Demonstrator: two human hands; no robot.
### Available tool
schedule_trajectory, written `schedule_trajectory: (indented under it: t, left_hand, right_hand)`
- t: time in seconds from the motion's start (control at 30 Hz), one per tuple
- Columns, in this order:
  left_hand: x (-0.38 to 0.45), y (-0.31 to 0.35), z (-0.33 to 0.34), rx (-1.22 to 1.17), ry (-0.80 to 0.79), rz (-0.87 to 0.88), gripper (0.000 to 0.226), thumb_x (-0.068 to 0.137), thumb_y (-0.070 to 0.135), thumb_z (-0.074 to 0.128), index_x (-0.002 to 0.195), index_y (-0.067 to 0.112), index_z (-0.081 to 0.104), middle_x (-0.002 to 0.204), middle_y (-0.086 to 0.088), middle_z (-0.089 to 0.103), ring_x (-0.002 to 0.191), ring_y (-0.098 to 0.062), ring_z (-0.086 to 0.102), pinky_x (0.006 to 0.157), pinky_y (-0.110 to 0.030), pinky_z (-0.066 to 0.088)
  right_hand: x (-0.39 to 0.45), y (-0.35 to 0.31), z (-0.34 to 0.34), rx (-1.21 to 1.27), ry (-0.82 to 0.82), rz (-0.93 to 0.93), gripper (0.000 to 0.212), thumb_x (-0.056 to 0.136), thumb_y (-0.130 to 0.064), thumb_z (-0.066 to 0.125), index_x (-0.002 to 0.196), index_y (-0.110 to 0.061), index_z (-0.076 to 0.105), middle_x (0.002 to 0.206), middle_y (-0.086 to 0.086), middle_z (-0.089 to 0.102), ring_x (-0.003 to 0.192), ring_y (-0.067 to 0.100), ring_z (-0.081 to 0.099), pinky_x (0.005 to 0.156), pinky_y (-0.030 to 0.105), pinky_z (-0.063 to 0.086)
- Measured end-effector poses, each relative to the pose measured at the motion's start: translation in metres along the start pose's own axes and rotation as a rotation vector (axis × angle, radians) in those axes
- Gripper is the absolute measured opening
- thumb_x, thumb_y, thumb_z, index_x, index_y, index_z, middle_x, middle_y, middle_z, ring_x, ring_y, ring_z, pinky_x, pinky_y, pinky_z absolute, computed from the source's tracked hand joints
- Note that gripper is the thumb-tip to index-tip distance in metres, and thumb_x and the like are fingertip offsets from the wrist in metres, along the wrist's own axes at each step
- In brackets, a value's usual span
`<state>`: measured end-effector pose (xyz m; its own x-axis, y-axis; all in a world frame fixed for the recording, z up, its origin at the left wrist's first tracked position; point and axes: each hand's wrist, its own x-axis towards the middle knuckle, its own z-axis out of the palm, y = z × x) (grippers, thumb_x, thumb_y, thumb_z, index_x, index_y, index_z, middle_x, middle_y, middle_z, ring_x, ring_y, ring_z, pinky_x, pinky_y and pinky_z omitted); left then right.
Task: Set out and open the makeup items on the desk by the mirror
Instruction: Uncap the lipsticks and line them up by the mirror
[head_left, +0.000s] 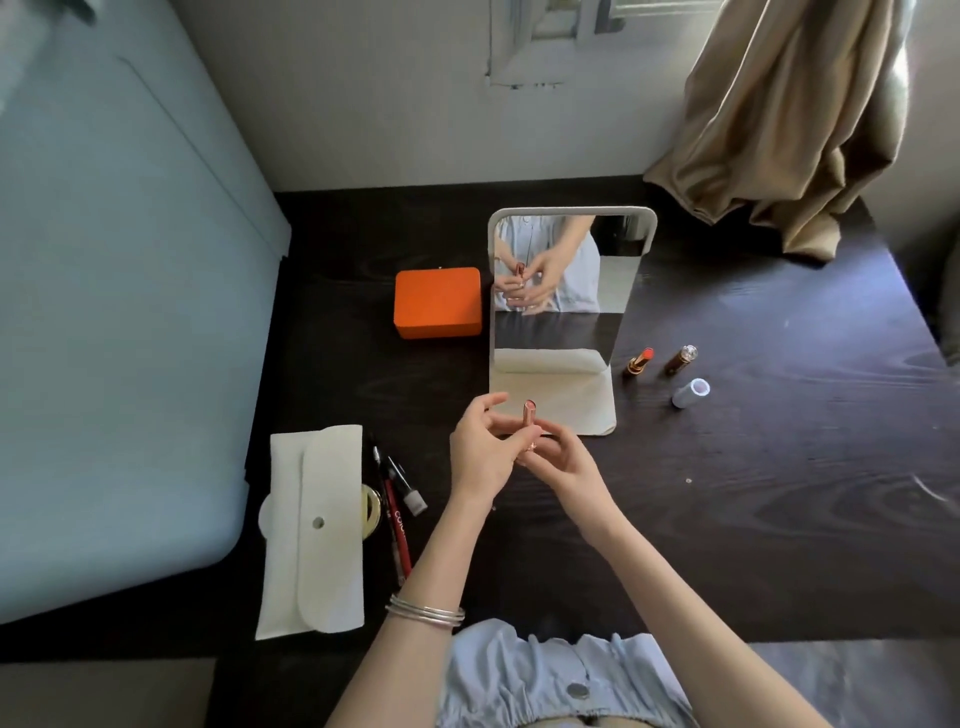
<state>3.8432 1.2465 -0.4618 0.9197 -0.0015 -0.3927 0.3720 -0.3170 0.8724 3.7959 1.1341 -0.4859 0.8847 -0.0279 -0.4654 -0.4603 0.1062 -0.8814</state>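
A pink lipstick (529, 422) with its cap off stands upright between my two hands, in front of the standing mirror (558, 291). My left hand (480, 452) grips its lower body, while my right hand (563, 460) holds the base from the other side. To the right of the mirror an opened orange-red lipstick (640, 360) stands beside a brown capped tube (680, 359), and a white cap (691, 393) lies near them.
An orange box (437, 302) sits left of the mirror. A white pouch (311, 530), a gold compact (372, 514), a red pencil (397, 530) and a small brush (408, 486) lie at the left front. A bed borders the dark desk (753, 519) on the left; a beige curtain (779, 130) hangs at the back right.
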Motion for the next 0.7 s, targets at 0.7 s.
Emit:
schedule_trajectory:
  t: [0.7]
  left_hand:
    - [0.0, 0.0009, -0.0029, -0.007, 0.025, -0.07, 0.063, 0.075, 0.021, 0.078, 0.131, 0.016, 0.049, 0.087, 0.007, 0.068, 0.09, -0.01, 0.065, 0.088, -0.034, 0.054]
  right_hand:
    - [0.0015, -0.0011, -0.0028, 0.068, -0.06, 0.043, 0.053, 0.089, -0.011, 0.062, 0.137, -0.016, 0.041, 0.114, 0.012, 0.067, 0.107, 0.02, 0.065, 0.098, 0.037, 0.049]
